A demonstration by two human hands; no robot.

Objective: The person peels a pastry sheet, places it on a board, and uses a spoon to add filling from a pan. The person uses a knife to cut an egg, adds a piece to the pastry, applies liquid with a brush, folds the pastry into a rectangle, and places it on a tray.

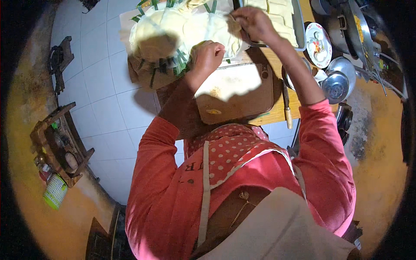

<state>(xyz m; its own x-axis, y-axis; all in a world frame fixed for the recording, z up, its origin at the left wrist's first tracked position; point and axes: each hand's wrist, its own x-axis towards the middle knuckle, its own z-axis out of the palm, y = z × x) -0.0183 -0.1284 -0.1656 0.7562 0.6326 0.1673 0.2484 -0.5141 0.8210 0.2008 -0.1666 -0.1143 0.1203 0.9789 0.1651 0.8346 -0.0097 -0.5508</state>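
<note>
Curling by pale dough (190,30), the left hand (209,56) and right hand (255,25) are seen; whether anything is gripped cannot be told. Pink clothing (173,195) is darkly lettered.

Hard white light bleaches the pale dough (197,26) around my hands (209,55) at top center and glares off the upper half of a cutting board (234,93); shadow browns its lower half and a round patch of dough. Floor tiles (102,73) bow at upper left, walls (26,86) dimming toward black, fisheye-rounded corners.
</note>
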